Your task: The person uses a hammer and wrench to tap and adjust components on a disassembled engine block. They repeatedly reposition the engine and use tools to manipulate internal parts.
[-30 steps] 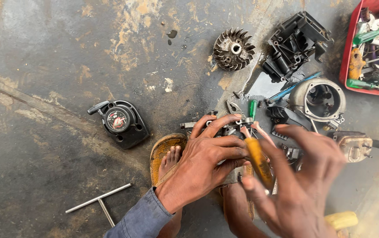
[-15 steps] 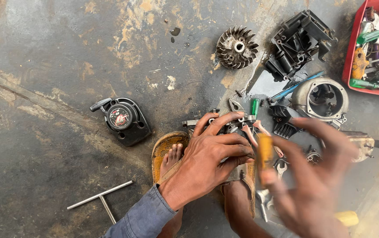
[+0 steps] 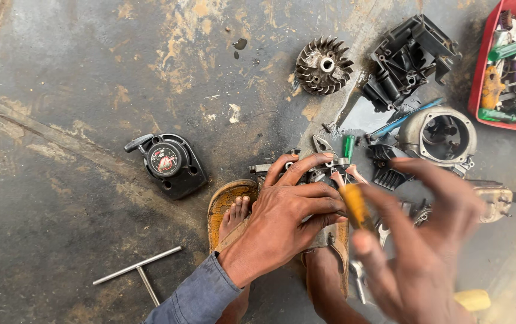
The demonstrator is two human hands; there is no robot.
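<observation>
- Small engine part [image 3: 324, 174] is lying on the floor at the picture's centre, the left hand [image 3: 288, 216] pressing down over it, fingers curled round.
- Right hand [image 3: 426, 252], blurred at 4 o'clock, is pinching a yellow-handled screwdriver [image 3: 354, 204].
- Flywheel [image 3: 324, 65], black casing [image 3: 411, 57] and recoil starter cover [image 3: 168, 163] are already lying detached; the gripped part is still being worked.

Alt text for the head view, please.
Left hand clamps a small metal engine part on the stained concrete floor, while the blurred right hand holds a yellow-handled tool against it. Around them lie a finned flywheel, a black starter cover and a T-handle wrench.
</observation>
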